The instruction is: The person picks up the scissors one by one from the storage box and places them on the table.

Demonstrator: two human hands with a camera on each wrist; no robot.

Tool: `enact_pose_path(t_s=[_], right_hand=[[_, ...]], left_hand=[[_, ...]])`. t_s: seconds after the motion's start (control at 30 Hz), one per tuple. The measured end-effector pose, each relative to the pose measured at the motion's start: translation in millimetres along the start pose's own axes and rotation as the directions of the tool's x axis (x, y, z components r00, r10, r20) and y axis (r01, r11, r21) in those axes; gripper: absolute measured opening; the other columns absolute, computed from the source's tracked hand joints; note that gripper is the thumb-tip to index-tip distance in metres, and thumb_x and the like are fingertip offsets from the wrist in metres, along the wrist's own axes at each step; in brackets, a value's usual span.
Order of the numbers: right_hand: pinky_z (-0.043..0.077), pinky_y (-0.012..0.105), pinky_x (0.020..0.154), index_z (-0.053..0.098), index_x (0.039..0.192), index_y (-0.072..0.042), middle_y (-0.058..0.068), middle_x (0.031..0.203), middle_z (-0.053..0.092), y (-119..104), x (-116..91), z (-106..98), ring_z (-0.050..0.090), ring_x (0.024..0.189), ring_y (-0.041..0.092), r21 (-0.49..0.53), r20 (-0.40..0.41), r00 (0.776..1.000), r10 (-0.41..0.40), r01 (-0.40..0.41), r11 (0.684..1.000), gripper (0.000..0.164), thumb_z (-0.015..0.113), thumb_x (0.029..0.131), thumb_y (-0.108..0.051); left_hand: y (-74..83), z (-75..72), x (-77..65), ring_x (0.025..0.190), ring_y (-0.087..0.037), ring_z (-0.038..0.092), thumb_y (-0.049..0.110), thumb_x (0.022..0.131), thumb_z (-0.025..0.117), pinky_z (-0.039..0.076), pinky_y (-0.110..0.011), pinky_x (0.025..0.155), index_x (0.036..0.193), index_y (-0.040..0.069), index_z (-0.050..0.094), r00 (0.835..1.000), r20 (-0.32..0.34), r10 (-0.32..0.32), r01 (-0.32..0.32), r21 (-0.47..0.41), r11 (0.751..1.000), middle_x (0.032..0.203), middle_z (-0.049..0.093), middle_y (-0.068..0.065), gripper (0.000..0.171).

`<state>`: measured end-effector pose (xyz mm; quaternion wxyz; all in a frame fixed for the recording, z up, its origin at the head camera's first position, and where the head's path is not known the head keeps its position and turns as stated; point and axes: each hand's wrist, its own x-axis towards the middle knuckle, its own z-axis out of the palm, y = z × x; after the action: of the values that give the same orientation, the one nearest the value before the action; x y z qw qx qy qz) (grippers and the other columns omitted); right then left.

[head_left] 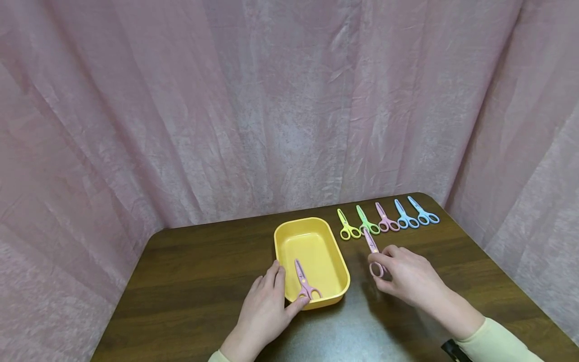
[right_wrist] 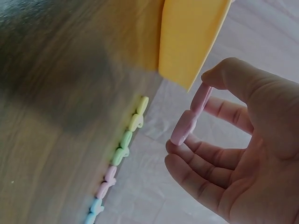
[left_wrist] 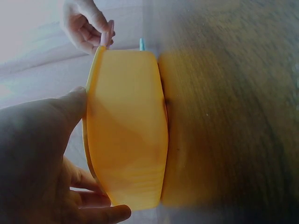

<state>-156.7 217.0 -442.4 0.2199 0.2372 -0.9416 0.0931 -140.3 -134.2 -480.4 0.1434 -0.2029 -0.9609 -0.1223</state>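
Note:
A yellow plastic tray (head_left: 312,245) stands on the table, with one pair of pink scissors (head_left: 300,275) lying inside near its front end. My left hand (head_left: 266,310) holds the tray's near left corner, thumb at the front rim and fingers along the left side. To the right of the tray, my right hand (head_left: 407,275) pinches a second pair of pink scissors (right_wrist: 183,127) by the handle loops, above the table. In the head view its blades point away from me. The left wrist view shows the tray's outer wall (left_wrist: 126,121) up close.
Several scissors lie in a row at the table's back right: yellow scissors (head_left: 348,230), green scissors (head_left: 365,218), pink scissors (head_left: 386,221) and blue pairs, among them the rightmost blue scissors (head_left: 421,211). Pink curtains (head_left: 289,110) hang behind the dark wooden table (head_left: 203,271).

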Motion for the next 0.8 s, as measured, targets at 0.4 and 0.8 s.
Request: enact_pose_path(t_s=[0.4, 0.8], right_hand=[[0.051, 0.037, 0.059, 0.076, 0.103, -0.028, -0.008, 0.089, 0.064, 10.9, -9.6, 5.5, 0.06, 0.075, 0.014, -0.009, 0.059, 0.998, 0.022, -0.022, 1.0, 0.03, 0.09, 0.077, -0.023], [0.045, 0.035, 0.055, 0.071, 0.095, -0.03, -0.012, 0.083, 0.055, 19.8, -17.0, 14.4, 0.051, 0.068, 0.01, -0.017, 0.125, 0.992, 0.006, -0.004, 1.0, 0.03, 0.09, 0.074, -0.021]], left_hand=[[-0.5, 1.1, -0.4, 0.128, -0.045, 0.066, 0.065, 0.1, 0.073, 0.054, -0.054, 0.11, 0.149, -0.008, 0.058, 1.0, -0.01, 0.004, -0.004, -0.001, 1.0, 0.156, 0.055, -0.026, 0.089], [0.2, 0.3, -0.2, 0.128, -0.045, 0.066, 0.065, 0.1, 0.073, 0.055, -0.054, 0.109, 0.15, -0.008, 0.057, 1.0, -0.002, 0.0, 0.0, -0.004, 1.0, 0.156, 0.055, -0.026, 0.089]])
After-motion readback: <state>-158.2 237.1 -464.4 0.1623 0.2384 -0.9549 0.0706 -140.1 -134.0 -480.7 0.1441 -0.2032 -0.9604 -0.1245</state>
